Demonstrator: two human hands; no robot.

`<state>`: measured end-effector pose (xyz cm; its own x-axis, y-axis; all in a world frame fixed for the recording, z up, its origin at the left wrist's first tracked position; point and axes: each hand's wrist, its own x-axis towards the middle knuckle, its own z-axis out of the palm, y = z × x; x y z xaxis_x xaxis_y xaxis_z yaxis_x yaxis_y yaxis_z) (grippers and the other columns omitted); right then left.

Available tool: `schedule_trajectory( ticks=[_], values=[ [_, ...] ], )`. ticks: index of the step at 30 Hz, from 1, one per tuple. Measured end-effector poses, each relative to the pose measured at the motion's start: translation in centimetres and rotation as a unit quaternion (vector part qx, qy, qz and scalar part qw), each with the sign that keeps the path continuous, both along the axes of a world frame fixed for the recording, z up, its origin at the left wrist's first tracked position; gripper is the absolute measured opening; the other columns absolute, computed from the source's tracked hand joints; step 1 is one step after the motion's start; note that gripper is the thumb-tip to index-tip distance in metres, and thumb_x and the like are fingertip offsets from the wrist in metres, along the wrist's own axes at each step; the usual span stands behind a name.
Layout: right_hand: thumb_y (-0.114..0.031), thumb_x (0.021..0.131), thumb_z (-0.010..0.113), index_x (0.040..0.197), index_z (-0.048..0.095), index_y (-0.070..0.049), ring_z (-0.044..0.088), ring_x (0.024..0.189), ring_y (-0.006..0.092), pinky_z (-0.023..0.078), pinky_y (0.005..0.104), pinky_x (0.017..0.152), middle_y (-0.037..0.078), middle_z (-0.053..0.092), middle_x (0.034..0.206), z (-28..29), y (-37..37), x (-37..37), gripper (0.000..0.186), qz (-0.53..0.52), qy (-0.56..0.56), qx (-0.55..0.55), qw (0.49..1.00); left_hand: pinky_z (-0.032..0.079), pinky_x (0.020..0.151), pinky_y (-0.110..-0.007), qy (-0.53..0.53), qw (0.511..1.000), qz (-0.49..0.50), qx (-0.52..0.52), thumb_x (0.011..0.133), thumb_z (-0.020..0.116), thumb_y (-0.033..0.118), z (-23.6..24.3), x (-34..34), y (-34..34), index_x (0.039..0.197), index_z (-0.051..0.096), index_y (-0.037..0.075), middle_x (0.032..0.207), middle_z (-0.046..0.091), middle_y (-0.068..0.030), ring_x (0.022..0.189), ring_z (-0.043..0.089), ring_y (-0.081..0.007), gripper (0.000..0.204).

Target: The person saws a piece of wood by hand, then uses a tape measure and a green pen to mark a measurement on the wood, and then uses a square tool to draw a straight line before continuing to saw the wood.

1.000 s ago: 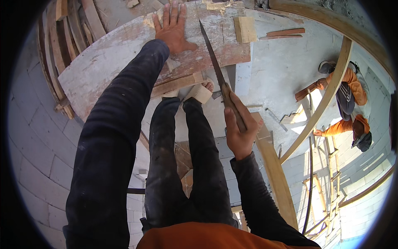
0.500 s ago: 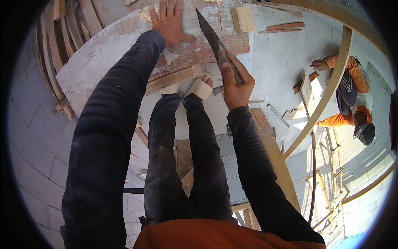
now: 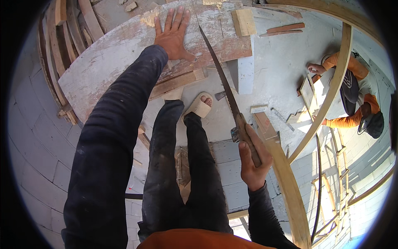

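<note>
My left hand lies flat with spread fingers on a worn, white-stained wooden board. My right hand is wrapped round the wooden handle of a handsaw, low and to the right, off the board's near edge. The long toothed blade slants up and left; its far end reaches over the board, right of my left hand. A short dark line marks the board farther right. On the board's right end sits a pale wood block.
Curved timber strips stack at the left. A long wooden beam runs beside my right arm, and a curved strip arches past it. At the right, a person in orange sleeves works near wood pieces. My slippered foot stands below the board.
My right hand has drawn the saw back, down and to the right, so more of the blade lies off the board. My left hand stays flat on the board.
</note>
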<state>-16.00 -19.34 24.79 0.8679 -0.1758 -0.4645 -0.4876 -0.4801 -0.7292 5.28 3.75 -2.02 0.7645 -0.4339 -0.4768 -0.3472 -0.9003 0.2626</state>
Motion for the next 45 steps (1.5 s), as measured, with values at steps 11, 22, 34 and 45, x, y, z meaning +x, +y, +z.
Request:
schedule_trajectory(
  ticks=[11, 22, 34, 45],
  values=[
    [-0.008, 0.101, 0.064, 0.138, 0.063, 0.004, 0.071, 0.115, 0.0240, 0.053, 0.0355, 0.102, 0.021, 0.073, 0.125, -3.7, 2.0, 2.5, 0.039, -0.056, 0.014, 0.038, 0.998, -0.004, 0.123, -0.070, 0.016, 1.000, 0.005, 0.020, 0.052, 0.094, 0.066, 0.7, 0.3, 0.1, 0.169, -0.006, 0.018, 0.177, -0.003, -0.0128, 0.162, -0.008, -0.0375, 0.162],
    [-0.014, 0.101, 0.068, 0.135, 0.066, 0.002, 0.072, 0.105, 0.0267, 0.055, 0.0390, 0.098, 0.022, 0.073, 0.125, -8.9, 3.6, 8.3, 0.038, -0.128, 0.089, 0.128, 0.979, -0.005, 0.124, -0.069, 0.026, 0.999, -0.009, 0.038, 0.053, 0.094, 0.067, 0.6, 0.0, -0.6, 0.169, -0.006, 0.020, 0.177, -0.004, -0.0116, 0.162, -0.008, -0.0364, 0.160],
    [-0.017, 0.100, 0.069, 0.134, 0.065, 0.005, 0.071, 0.113, 0.0272, 0.052, 0.0330, 0.098, 0.022, 0.073, 0.125, -12.4, 3.5, 6.8, 0.041, -0.130, 0.056, 0.104, 0.985, -0.004, 0.123, -0.071, 0.058, 0.997, -0.032, 0.038, 0.052, 0.089, 0.075, 2.9, 0.9, -1.6, 0.167, 0.000, 0.006, 0.174, -0.001, -0.0223, 0.159, -0.004, -0.0468, 0.161],
    [-0.009, 0.098, 0.070, 0.133, 0.067, 0.002, 0.070, 0.089, 0.0210, 0.059, 0.0405, 0.084, 0.022, 0.074, 0.121, -14.3, 3.9, 11.5, 0.037, -0.066, -0.009, 0.044, 0.997, -0.001, 0.123, -0.071, 0.064, 0.997, -0.036, 0.036, 0.048, 0.088, 0.077, 2.7, 1.5, -2.1, 0.166, 0.004, 0.000, 0.173, 0.005, -0.0264, 0.159, 0.002, -0.0482, 0.164]
  ],
)
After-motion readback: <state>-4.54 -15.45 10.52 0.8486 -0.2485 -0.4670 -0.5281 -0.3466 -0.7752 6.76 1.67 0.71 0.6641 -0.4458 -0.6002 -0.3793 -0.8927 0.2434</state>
